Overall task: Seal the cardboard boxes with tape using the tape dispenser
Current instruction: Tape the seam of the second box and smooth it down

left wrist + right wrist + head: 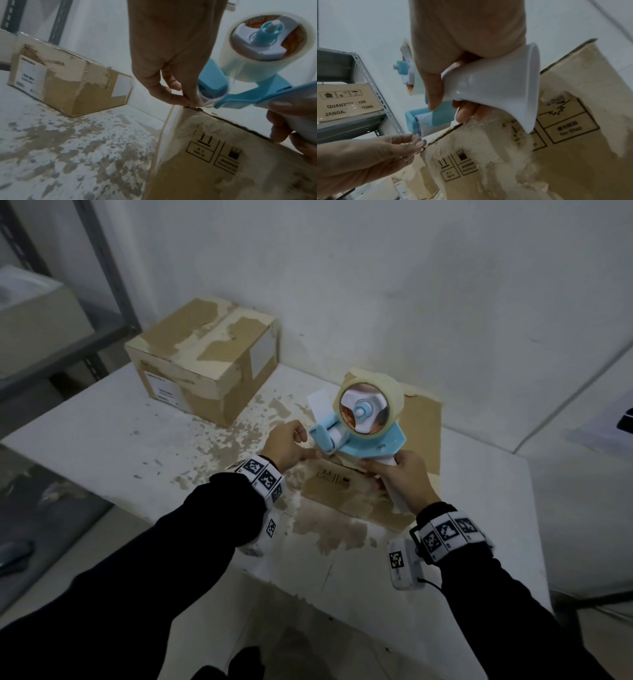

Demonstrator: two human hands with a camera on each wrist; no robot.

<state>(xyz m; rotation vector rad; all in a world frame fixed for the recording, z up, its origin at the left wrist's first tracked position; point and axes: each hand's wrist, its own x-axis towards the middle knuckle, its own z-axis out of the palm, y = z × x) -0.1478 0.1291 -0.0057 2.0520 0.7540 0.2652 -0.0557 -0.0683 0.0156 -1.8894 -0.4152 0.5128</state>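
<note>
Both arms reach forward over the white worktop [102,433], dark sleeves to the wrists, each wrist wrapped in a band of black-and-white markers.

The right hand [409,477] is wrapped around the white handle [496,86] of the tape dispenser [363,422]: thumb down one side, the other fingers curled beneath, the flared handle end sticking out past the palm. It holds the dispenser tilted, the blue frame and the roll of clear tape [267,44] raised above the near cardboard box [387,491], with the roller end pointing left and down toward the box's upper left corner.

The left hand [287,446] comes in from the left with the wrist level. Its thumb and first fingers [180,100] are pressed together at the tips, pinching the loose end of the tape just below the roller, right at the box's torn corner edge. The remaining fingers are loosely bent. Whether the tape end already touches the cardboard I cannot tell.

The near box lies on the worktop against the wall, its surface scuffed and peeling, with printed handling symbols on the side toward the person. A second cardboard box [205,361], closed, with labels on it, stands well apart at the worktop's far left corner. Beside it rises a grey metal shelf rack [368,83] carrying another printed carton [347,100].
</note>
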